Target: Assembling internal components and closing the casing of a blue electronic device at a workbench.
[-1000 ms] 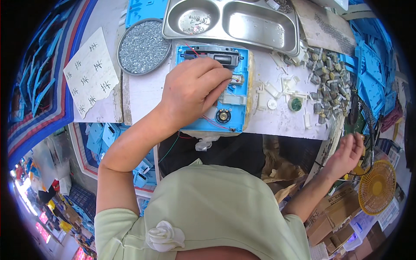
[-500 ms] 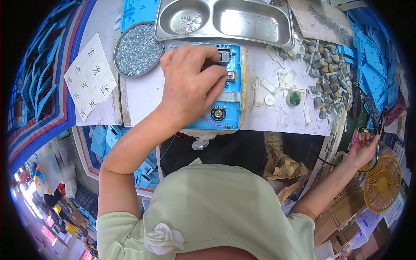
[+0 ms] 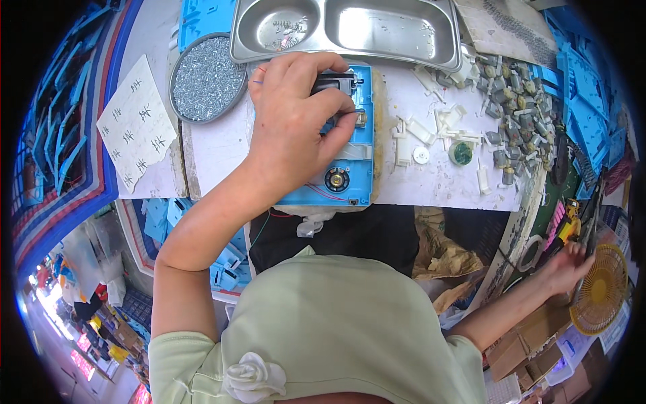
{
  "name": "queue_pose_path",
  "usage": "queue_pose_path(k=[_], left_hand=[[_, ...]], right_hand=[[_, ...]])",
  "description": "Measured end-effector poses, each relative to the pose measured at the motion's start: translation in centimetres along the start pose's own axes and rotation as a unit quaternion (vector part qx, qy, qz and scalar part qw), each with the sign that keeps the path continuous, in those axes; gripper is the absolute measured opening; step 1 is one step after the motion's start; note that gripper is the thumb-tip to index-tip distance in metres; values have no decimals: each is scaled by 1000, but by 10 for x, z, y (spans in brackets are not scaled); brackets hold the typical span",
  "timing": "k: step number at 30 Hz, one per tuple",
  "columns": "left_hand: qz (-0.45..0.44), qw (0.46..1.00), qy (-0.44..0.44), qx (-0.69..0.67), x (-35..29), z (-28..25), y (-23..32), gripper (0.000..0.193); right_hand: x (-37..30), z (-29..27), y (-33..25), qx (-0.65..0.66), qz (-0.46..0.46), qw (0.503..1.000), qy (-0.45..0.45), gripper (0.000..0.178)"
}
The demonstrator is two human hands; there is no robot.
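Note:
A blue plastic housing [image 3: 356, 180] lies on the worktable with a round speaker [image 3: 337, 180], thin wires and a clear strip [image 3: 354, 151] in it. My left hand [image 3: 296, 118] is closed over its upper left part. Thumb and forefinger press together beside a small metal-cased part [image 3: 361, 118]; another finger reaches a dark block [image 3: 340, 82] above. The palm hides much of the housing. Far to the right, off the table, my right hand [image 3: 566, 269] has its fingers apart, beside a dark cord or tool and a yellow basket [image 3: 599, 289]. Nothing shows in it.
A round dish of screws [image 3: 208, 79] and a steel two-well tray [image 3: 323, 52] stand behind the housing. White plastic parts [image 3: 420, 131] and a heap of small motors [image 3: 518, 108] lie to the right. Blue housings [image 3: 584, 101] are piled beyond; a marked paper sheet [image 3: 138, 124] lies left.
My right hand has moved lower, and its fingers have turned. The dark cord beside it has shifted. My left hand stays on the housing; the whole view has shifted slightly.

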State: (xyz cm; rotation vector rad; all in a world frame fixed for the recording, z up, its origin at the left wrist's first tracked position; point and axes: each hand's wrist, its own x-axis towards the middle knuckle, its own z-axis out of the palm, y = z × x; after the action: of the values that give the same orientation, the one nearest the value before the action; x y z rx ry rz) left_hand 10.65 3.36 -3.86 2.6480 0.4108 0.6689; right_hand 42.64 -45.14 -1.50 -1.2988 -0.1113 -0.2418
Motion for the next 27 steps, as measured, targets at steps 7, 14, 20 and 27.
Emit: queue_pose_path(k=[7, 14, 20, 27], left_hand=[[6, 1000, 3, -26, 1, 4, -4, 11], [7, 1000, -3, -3, 3, -1, -2, 15], [5, 1000, -2, -12, 2, 0, -3, 16], [3, 1000, -6, -10, 2, -1, -3, 16]], right_hand=[[-158, 149, 28, -81, -18, 992, -91, 23], [-205, 226, 60, -23, -23, 886, -463, 28], [-211, 243, 68, -48, -77, 873, -480, 30], [-210, 246, 70, -47, -75, 872, -481, 30]])
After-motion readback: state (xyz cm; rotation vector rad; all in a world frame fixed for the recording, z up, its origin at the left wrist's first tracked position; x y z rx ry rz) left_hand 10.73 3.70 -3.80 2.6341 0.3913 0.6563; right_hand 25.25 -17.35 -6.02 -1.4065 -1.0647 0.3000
